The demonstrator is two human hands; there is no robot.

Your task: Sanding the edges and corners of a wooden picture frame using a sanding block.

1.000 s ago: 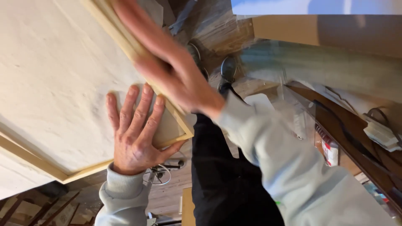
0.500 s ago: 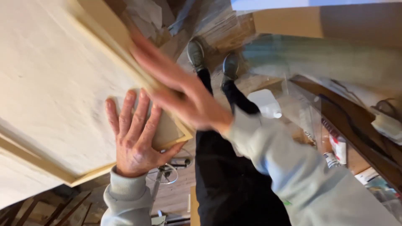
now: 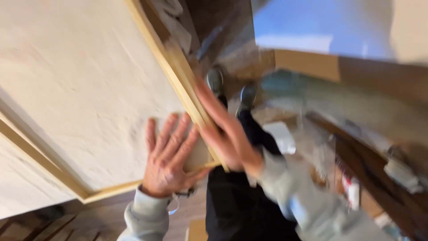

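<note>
A cluttered workshop shows in blur on the right: a dark wooden table (image 3: 379, 156) edge with small unreadable items on it, a brown cardboard piece (image 3: 307, 64) and a pale blue surface above it. Down the middle run the person's black trousers and grey shoes on a wooden floor.

The large pale plywood panel with a light wooden frame strip (image 3: 84, 85) fills the left half, tilted, its near corner pointing at the trousers. Its top and left sides run out of the picture, so its full extent cannot be told. Past the right frame edge there is open room down to the floor; below the lower frame strip, dark floor planks show.

The left hand (image 3: 169, 160) lies flat on the panel face just inside the corner, fingers (image 3: 167, 134) spread and open, holding nothing. The right hand (image 3: 225, 134) lies along the right frame strip, touching it, fingers stretched out straight; motion blur hides whether they curl round the edge.

Compared with half a second ago, the right hand has slid down the strip to just beside the left hand, which has stayed in place, and the view has swung so the panel looks larger.
</note>
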